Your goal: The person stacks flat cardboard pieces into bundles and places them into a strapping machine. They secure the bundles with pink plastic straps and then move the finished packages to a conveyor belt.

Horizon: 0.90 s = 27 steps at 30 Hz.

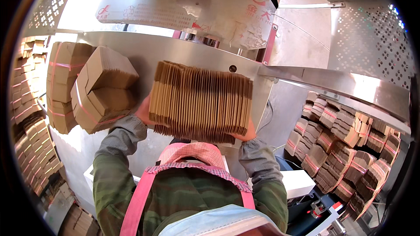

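The left hand [143, 111] and right hand [249, 132] press a cardboard stack [201, 100] between them at its ends, finger spread hidden from view, and the middle sheets could slip out if that squeeze slackens.

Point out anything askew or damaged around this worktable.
The held cardboard stack looks uneven along its near edge, pieces not flush. The metal panel beyond has a rough whitish patch at its lower right, possibly wear.
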Tool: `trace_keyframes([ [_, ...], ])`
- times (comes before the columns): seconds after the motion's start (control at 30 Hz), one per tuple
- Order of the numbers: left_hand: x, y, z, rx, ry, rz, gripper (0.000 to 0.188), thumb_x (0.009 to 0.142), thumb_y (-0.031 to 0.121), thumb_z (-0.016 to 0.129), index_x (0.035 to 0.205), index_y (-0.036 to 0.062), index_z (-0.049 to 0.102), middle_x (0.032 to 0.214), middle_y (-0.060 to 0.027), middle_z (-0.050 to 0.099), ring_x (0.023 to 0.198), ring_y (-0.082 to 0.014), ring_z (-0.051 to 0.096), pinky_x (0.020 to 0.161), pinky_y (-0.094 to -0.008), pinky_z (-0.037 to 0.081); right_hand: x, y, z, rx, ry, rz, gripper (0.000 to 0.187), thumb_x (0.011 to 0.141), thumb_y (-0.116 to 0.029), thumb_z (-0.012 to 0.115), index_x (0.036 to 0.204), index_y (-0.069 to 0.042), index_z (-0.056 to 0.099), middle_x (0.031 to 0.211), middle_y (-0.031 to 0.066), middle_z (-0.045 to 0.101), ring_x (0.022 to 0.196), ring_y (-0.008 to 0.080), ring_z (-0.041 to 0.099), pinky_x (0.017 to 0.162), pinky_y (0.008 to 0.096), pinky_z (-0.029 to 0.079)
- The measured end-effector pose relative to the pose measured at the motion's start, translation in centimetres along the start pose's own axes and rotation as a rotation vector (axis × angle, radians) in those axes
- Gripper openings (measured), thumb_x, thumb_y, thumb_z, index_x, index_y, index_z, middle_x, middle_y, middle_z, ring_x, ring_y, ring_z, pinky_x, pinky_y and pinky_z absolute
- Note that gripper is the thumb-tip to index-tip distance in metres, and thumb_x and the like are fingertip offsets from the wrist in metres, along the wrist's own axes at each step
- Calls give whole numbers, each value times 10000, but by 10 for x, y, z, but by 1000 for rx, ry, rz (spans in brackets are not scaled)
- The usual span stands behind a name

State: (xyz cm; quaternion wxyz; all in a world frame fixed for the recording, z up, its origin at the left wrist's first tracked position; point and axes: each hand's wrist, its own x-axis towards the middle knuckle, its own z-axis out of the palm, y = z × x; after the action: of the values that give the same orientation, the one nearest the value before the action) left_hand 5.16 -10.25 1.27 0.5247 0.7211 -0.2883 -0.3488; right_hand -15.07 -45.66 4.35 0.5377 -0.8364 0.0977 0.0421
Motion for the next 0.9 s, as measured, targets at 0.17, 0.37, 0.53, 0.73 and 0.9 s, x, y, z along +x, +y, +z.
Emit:
trace_keyframes([
  [0.17, 11, -13, 7, -476, 50, -319, 609, 709, 247, 776, 1201, 42, 481, 1076, -69, 578, 975, -216, 565, 886, -351, 471, 13, 25, 7, -271, -85, -47, 428, 718, -246, 726, 1073, -41, 606, 1075, 149, 594, 989, 343, 568, 901, 419, 451],
  [0.37, 7, -44, 18, -996, 252, -648, 489, 755, 195, 744, 1158, 55, 505, 1059, -48, 584, 928, -205, 582, 850, -333, 491, 16, 36, 13, -268, -119, -10, 335, 739, -206, 701, 1033, -61, 633, 1006, 111, 627, 921, 316, 595, 820, 407, 488],
  [0.53, 28, 75, -10, -19, 49, -176, 906, 622, 318, 847, 1312, -8, 357, 1158, -128, 560, 1046, -246, 568, 915, -344, 456, 7, 68, 69, -318, -77, -50, 369, 890, -344, 495, 1185, -141, 581, 1168, 60, 597, 1124, 249, 532, 972, 393, 410],
  [0.73, 45, 232, -12, 1067, 52, 33, 1215, 515, 433, 850, 1431, -14, 189, 1332, -264, 432, 1102, -389, 555, 879, -395, 502, 43, 37, 181, -31, -489, 153, 352, 932, -332, 442, 1216, -155, 551, 1251, 70, 551, 1150, 262, 526, 952, 355, 440],
  [0.9, 60, 241, 33, 1305, -83, 53, 1136, 538, 396, 813, 1425, 12, 215, 1357, -295, 374, 1126, -450, 509, 894, -419, 487, 20, 35, 221, 873, -160, 535, 332, 895, -300, 556, 1165, -106, 565, 1083, 116, 637, 993, 303, 605, 848, 349, 487],
])
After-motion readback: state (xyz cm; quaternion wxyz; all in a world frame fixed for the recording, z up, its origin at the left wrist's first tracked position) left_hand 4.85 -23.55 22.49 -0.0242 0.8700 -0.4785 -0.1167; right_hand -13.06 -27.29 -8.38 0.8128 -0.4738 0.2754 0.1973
